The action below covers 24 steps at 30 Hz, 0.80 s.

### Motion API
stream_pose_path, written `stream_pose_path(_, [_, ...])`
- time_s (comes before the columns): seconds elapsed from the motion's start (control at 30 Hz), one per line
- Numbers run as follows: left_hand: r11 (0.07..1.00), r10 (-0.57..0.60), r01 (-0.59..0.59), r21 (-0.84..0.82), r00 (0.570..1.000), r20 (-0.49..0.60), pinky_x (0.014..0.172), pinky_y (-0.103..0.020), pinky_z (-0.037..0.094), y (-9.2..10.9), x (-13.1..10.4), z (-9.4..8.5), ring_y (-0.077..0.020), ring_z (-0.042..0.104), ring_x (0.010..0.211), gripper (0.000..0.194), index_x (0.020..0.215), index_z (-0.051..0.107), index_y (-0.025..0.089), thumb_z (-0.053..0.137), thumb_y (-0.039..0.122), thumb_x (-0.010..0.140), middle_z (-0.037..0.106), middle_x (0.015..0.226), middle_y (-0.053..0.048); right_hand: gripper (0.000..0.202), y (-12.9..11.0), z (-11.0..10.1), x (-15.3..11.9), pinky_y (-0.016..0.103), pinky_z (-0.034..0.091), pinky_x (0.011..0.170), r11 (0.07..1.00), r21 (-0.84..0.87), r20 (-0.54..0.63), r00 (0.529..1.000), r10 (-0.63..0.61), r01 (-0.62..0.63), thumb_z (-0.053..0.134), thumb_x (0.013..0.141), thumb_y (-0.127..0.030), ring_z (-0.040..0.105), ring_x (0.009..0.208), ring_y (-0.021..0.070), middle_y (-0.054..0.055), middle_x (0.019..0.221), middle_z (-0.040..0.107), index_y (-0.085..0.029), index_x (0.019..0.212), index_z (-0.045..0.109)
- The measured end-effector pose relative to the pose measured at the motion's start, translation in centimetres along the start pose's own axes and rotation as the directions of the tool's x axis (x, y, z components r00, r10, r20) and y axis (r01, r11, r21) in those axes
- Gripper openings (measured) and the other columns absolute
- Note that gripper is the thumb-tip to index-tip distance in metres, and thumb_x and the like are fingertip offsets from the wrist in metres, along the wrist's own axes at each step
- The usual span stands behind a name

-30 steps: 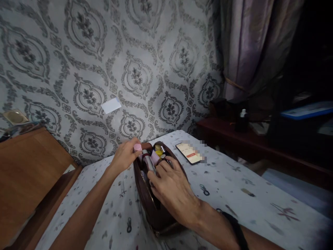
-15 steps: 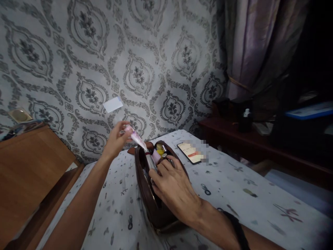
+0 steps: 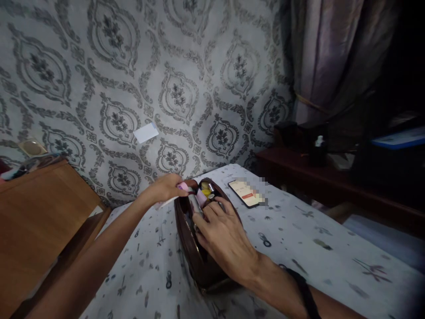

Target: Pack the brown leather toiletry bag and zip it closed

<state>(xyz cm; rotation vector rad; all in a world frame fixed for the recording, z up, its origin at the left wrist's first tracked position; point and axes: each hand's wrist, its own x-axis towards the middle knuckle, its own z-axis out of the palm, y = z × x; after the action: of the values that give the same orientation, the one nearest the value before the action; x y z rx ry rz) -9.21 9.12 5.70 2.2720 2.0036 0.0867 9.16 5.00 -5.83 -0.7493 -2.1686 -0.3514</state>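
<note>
A brown zip bag [image 3: 186, 248] lies open on the patterned bedspread. At its far left rim, my left hand [image 3: 168, 188] is closed on a pink and white squeeze tube [image 3: 182, 186]; the white end points left, below the fingers. Across the bag's opening lies my right hand [image 3: 226, 239], its fingers bent down inside, so their tips and anything they grip are hidden. Between the hands, a silvery-grey item [image 3: 195, 204], a pale pink item [image 3: 201, 196] and a yellow item [image 3: 206, 192] show in the bag.
A lit phone [image 3: 244, 194] lies right of the bag on the bedspread [image 3: 292, 248]. At the left stands a wooden cabinet [image 3: 43, 212]. A dark red table [image 3: 282, 170] with a small bottle [image 3: 319, 146] is at the right. Patterned wallpaper [image 3: 206, 79] covers the wall behind.
My left hand has moved right and down toward the bag's rim, and the tube has swung so its white end points left. My right hand stays in the bag.
</note>
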Motion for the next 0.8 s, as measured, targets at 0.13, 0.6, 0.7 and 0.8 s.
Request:
stream_pose_path(0.13, [0.965,0.025,-0.046,0.259,0.996,0.084,0.072,-0.03,0.045,1.4,0.6,0.5,-0.026,0.066,0.078,0.013,0.08,0.069,0.025,0.073,0.024,0.068,0.064,0.064,0.0,0.01,0.1,0.0,-0.1,0.042,0.039,0.098,1.0,0.005,0.006,1.0,-0.009,0.009,0.072,0.082,-0.019,0.06,0.084,0.0231,0.004,0.08,0.067,-0.022,0.082,0.063])
stream_pose_path(0.6, [0.903,-0.064,0.013,0.43,0.993,0.103,0.091,-0.049,0.043,1.2,5.2,3.3,-0.0395,0.069,0.094,0.063,0.101,0.072,0.029,0.084,0.008,0.043,0.077,0.086,-0.01,0.01,0.2,-0.3,-0.2,0.042,0.037,0.099,1.0,0.019,0.016,1.0,0.011,-0.012,0.069,0.083,-0.018,0.06,0.084,0.0237,0.004,0.079,0.067,-0.023,0.081,0.061])
stream_pose_path(0.7, [0.928,-0.025,-0.033,0.372,0.988,0.151,0.083,-0.037,0.048,0.8,4.7,2.1,-0.0327,0.071,0.086,0.065,0.106,0.072,0.03,0.084,0.015,0.044,0.076,0.081,-0.005,0.01,0.2,-0.3,-0.1,0.042,0.037,0.099,1.0,0.024,0.018,1.0,0.01,-0.01,0.068,0.084,-0.017,0.06,0.084,0.0236,0.004,0.079,0.067,-0.023,0.081,0.061])
stream_pose_path(0.8, [0.975,0.027,-0.062,0.215,0.987,0.16,0.074,-0.03,0.048,-0.2,4.2,0.8,-0.0271,0.069,0.076,0.06,0.106,0.073,0.032,0.08,0.019,0.049,0.074,0.073,0.001,0.01,0.3,-0.3,-0.1,0.042,0.037,0.1,1.0,0.024,0.018,1.0,0.003,-0.003,0.07,0.083,-0.017,0.061,0.085,0.0241,0.003,0.079,0.067,-0.023,0.082,0.061])
